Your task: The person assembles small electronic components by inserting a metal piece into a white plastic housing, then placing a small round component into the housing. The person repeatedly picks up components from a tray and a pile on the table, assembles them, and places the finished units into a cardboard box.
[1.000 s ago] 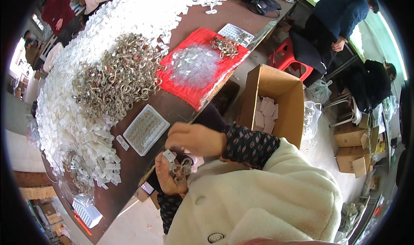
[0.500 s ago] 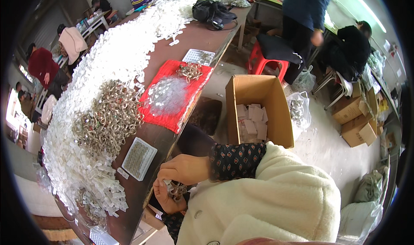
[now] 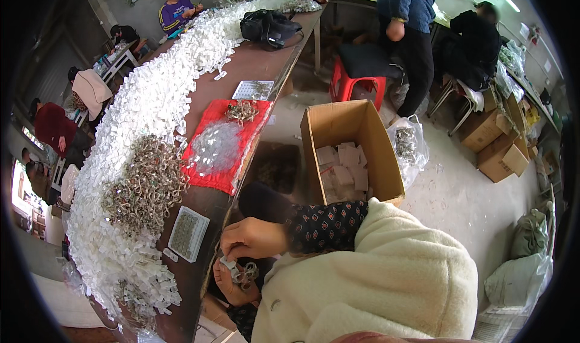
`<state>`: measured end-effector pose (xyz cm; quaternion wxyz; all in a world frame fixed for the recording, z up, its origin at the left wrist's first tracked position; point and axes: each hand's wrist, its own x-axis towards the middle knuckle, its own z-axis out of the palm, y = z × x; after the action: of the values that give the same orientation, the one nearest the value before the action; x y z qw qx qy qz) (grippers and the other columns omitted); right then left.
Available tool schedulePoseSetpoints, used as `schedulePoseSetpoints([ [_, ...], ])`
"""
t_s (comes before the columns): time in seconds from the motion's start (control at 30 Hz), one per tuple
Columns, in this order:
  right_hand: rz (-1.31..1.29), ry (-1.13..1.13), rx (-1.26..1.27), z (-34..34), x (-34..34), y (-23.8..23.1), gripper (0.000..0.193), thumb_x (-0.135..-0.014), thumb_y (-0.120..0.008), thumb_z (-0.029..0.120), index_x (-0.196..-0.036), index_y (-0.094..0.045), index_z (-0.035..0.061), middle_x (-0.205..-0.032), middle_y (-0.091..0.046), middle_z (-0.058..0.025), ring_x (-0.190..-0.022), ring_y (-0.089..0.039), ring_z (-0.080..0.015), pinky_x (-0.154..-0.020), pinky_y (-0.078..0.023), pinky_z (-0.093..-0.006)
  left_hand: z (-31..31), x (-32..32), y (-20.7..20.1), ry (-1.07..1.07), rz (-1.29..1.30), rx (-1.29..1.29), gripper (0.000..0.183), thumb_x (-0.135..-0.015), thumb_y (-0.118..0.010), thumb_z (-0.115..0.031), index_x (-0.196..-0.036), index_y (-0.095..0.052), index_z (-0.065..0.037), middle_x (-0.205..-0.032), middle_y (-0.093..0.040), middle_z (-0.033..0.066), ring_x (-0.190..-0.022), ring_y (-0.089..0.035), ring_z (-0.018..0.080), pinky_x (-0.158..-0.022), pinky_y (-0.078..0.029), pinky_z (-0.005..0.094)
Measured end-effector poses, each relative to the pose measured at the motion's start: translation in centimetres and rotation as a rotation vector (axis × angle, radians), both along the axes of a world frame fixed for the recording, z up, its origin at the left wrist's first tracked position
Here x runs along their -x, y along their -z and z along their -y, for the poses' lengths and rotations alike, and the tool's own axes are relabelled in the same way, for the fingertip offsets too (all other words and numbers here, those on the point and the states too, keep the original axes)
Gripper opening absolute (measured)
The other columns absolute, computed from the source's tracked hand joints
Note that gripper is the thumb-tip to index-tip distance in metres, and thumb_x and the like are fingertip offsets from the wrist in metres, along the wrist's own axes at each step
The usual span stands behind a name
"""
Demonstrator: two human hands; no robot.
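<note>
At the table's near edge my two hands are close together. My right hand (image 3: pixel 256 237) is closed, its fingertips pinching a small white tag (image 3: pixel 228 262). Just below it, my left hand (image 3: pixel 234 287) curls round a cluster of shiny ring-shaped pieces (image 3: pixel 246 274), silvery to brownish, resting on the palm and fingers. The tag touches the left fingers as well. Beyond my hands, a white tray (image 3: pixel 188 234) filled with rows of small pieces lies on the brown table (image 3: pixel 208 189). A loose white tag (image 3: pixel 171 255) is beside that tray.
A long heap of white tags (image 3: pixel 133 95) covers the table, with a ring-piece pile (image 3: pixel 148 186) against it. Clear film pieces lie on a red cloth (image 3: pixel 254 125). An open cardboard box (image 3: pixel 380 156) stands right, near a red stool (image 3: pixel 341 86). One person (image 3: pixel 414 17) stands behind.
The whole view has shifted, with the table sliding left. My right fingers have lifted slightly from the left hand, and more of the white tag shows. The standing person's arm has moved.
</note>
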<state>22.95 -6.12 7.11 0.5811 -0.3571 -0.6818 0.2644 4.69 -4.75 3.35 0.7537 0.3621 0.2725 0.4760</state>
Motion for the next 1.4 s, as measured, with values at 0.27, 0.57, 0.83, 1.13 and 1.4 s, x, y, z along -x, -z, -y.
schedulePoseSetpoints([
  [0.27,-0.106,-0.186,0.333,0.9,-2.0,-0.3,0.015,-0.08,-0.077,0.009,-0.089,-0.069,0.001,-0.082,-0.069,-0.0079,-0.073,-0.066,-0.0136,-0.064,-0.051,-0.0301,-0.1,-0.1,-0.2,0.104,-0.201,-0.053,0.025,-0.096,-0.06,-0.023,-0.105,-0.058,0.0,-0.079,-0.062,0.0067,-0.065,-0.058,0.0096,-0.055,-0.046,0.0215],
  [0.57,-0.416,0.083,0.471,-1.9,-13.1,-0.1,0.048,-0.088,-0.075,0.022,-0.125,-0.057,-0.0023,-0.087,-0.071,-0.0108,-0.066,-0.064,-0.0137,-0.054,-0.051,-0.0296,-0.6,-1.8,1.5,0.161,0.023,0.14,0.024,-0.096,-0.063,-0.021,-0.109,-0.058,-0.002,-0.086,-0.067,0.0119,-0.059,-0.057,0.0113,-0.048,-0.044,0.0225],
  [0.83,-0.544,0.943,0.488,-12.0,-39.1,-1.6,0.056,-0.089,-0.068,0.012,-0.138,-0.041,0.0045,-0.07,-0.065,-0.0089,-0.046,-0.058,-0.0154,-0.039,-0.047,-0.0297,-2.2,-2.5,3.9,0.257,0.063,0.224,0.025,-0.098,-0.06,-0.023,-0.113,-0.057,-0.004,-0.093,-0.068,0.011,-0.055,-0.053,0.0097,-0.042,-0.038,0.0216],
  [1.13,-0.468,0.943,0.472,-11.4,-41.1,-4.7,0.037,-0.092,-0.066,0.011,-0.125,-0.054,-0.0012,-0.081,-0.068,-0.0082,-0.061,-0.063,-0.0145,-0.051,-0.053,-0.0282,-3.0,-4.8,2.7,0.157,-0.003,0.244,0.029,-0.097,-0.06,-0.028,-0.112,-0.056,-0.003,-0.091,-0.062,0.0055,-0.058,-0.051,0.0078,-0.044,-0.038,0.0235],
  [1.4,-0.079,0.111,0.155,-2.0,-12.5,2.3,0.01,-0.088,-0.072,0.005,-0.096,-0.068,0.0023,-0.09,-0.068,-0.0056,-0.082,-0.064,-0.012,-0.07,-0.052,-0.0275,-2.3,-5.8,-0.2,0.169,0.059,0.267,0.027,-0.093,-0.062,-0.018,-0.112,-0.057,0.0,-0.09,-0.062,0.0085,-0.065,-0.056,0.0128,-0.056,-0.046,0.0257],
])
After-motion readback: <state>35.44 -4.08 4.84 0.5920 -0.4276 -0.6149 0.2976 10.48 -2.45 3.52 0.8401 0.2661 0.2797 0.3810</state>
